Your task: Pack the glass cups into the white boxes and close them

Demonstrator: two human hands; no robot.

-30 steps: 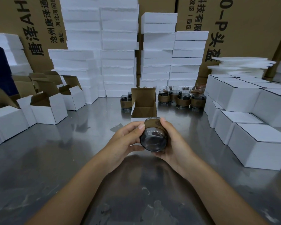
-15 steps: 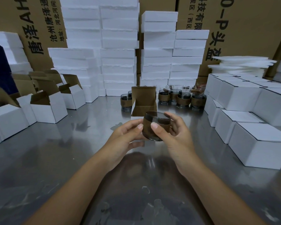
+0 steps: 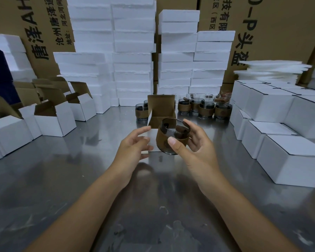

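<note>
My right hand (image 3: 193, 148) grips a dark glass cup with a brown sleeve (image 3: 171, 137), upright, thumb on its near side and fingers behind it. The cup hangs just in front of an open white box (image 3: 154, 140) whose brown lid flap stands up behind it. My left hand (image 3: 135, 144) hovers beside the box's left front, fingers loosely bent, holding nothing. Several more sleeved cups (image 3: 205, 108) stand in a group behind the box, and one cup (image 3: 141, 110) stands to its left.
Open white boxes (image 3: 55, 119) line the left of the steel table (image 3: 80, 179). Closed white boxes (image 3: 289, 160) are stacked on the right. White foam blocks (image 3: 135, 57) and big brown cartons (image 3: 273, 33) wall off the back.
The cup was turned from bottom-toward-me to upright and moved up toward the open box. My left hand let go of it and moved apart to the left; my right hand alone holds it.
</note>
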